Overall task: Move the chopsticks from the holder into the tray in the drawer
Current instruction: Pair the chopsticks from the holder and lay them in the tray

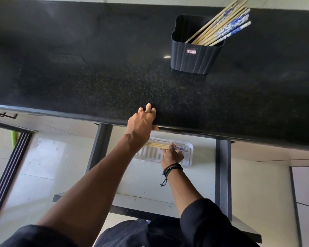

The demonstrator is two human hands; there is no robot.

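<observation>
A white slotted plastic tray (189, 158) sits at the back of the open drawer with a pale floor and dark frame (132, 177), partly under the counter's edge. In it lie a few bamboo chopsticks with blue-and-white patterned ends (156, 145), side by side along the tray's far side. Up on the counter to the right stands a black ribbed plastic holder (194, 57), square-mouthed, with a small label on its front. A bundle of matching chopsticks (227, 25) leans in it, patterned ends up, tilted toward the far right corner.

The left hand (143, 122) rests on the counter's front edge, released: its fingers lie stretched over the top, the thumb along the rim, and it holds nothing. The right hand (171, 155) reaches down into the tray and grasps the few bamboo chopsticks near their middle, its fingers curled onto them. Black braided wristbands (173, 167) circle that wrist.

The counter is a black speckled stone countertop (96, 77), glossy, running across the whole view. Below at the left are pale floor tiles (39, 168) and a dark ribbed strip (9, 168).
</observation>
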